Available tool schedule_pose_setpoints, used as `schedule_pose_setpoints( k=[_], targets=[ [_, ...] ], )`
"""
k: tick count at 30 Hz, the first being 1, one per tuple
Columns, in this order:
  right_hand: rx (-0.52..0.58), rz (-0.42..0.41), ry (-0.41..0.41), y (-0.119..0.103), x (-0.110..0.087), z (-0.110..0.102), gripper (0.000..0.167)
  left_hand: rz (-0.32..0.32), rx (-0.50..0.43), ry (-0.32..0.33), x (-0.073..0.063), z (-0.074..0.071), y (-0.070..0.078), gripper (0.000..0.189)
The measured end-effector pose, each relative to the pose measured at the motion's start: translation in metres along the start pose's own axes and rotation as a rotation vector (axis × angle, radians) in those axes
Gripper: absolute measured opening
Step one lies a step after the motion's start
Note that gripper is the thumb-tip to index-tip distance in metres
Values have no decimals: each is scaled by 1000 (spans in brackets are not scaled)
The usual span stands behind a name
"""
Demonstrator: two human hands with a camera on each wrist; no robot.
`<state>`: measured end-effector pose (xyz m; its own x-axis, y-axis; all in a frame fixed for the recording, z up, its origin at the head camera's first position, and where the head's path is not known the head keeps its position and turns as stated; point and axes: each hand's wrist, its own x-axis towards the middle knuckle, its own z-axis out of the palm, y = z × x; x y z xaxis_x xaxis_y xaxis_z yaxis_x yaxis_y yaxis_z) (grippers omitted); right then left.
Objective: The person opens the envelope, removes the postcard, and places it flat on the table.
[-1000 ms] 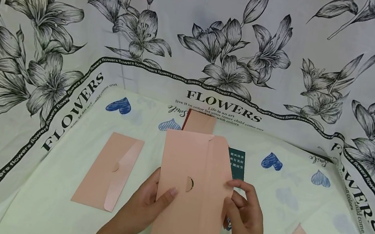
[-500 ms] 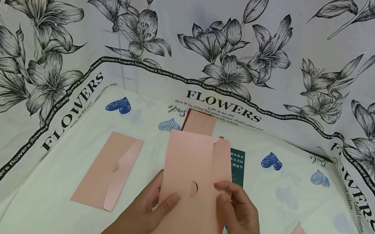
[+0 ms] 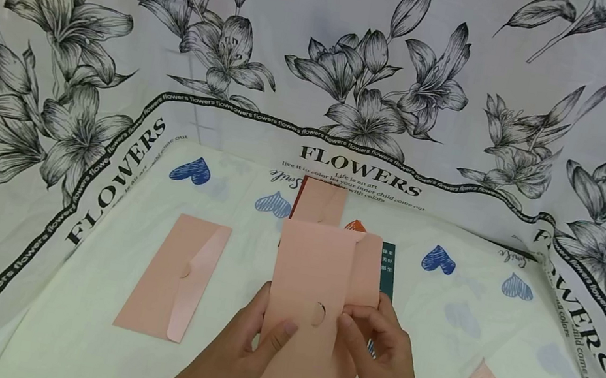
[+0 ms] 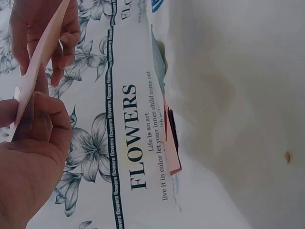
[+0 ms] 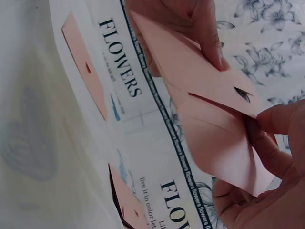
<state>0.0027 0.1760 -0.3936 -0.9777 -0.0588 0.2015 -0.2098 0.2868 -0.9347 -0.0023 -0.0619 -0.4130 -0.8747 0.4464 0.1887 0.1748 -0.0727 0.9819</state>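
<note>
Pinching a pink envelope (image 3: 311, 269), left hand (image 3: 237, 344) and right hand (image 3: 388, 354) face cloth (image 3: 263, 140) lettered "FLOWERS" and "Smile".

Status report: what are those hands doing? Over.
Left hand grips pale pink rectangular paper envelope. Right hand pinches it beside the unfolded flap. Another pink paper envelope lies left, out of the way.

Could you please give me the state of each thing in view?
Held pink envelope: flap unfolded
Left hand: gripping that envelope's side
Right hand: pinching its pocket edge
Pink envelope at left: lying flat, flap folded over
Far pink envelope: partly hidden
Dark green printed card: partly hidden
Heart-print cloth: spread out
</note>
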Motion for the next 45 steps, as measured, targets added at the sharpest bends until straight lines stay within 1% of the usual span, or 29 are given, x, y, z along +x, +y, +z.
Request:
schedule_pose_setpoints(
  k=[3, 6, 9, 13, 15, 21, 25, 29, 34, 37, 40, 45],
  targets=[
    [-6, 0, -1, -1, 0, 0, 15, -1, 12, -2, 0, 0, -1, 42],
    [-24, 15, 5, 0, 1, 0, 13, 17, 37, 2, 1, 0, -3, 40],
    [-51, 39, 13, 1, 2, 1, 11, 50, 77, 13, 1, 0, -7, 37],
    [-83, 61, 22, 5, 2, 1, 9, 60, 114, 25, 2, 0, -11, 34],
    [-93, 62, 26, 7, 2, 1, 8, 48, 121, 30, 3, 0, -12, 33],
    [-101, 73, 45, 9, 1, 2, 7, 53, 139, 33, 4, 0, -14, 28],
    [-98, 73, 58, 9, 1, 2, 7, 33, 121, 29, 5, 1, -14, 28],
    [-89, 65, 50, 9, 0, 1, 7, 10, 103, 27, 5, 0, -13, 29],
    [-62, 46, 42, 12, 0, -4, 8, -13, 114, 41, 5, -1, -12, 26],
    [-49, 39, 36, 12, 0, -6, 9, -17, 121, 51, 6, -3, -12, 26],
    [-46, 37, 26, 12, 0, -8, 9, -11, 122, 47, 5, -3, -13, 26],
    [-65, 51, 49, 13, 0, -8, 8, -36, 117, 45, 6, -3, -14, 28]
  ],
)
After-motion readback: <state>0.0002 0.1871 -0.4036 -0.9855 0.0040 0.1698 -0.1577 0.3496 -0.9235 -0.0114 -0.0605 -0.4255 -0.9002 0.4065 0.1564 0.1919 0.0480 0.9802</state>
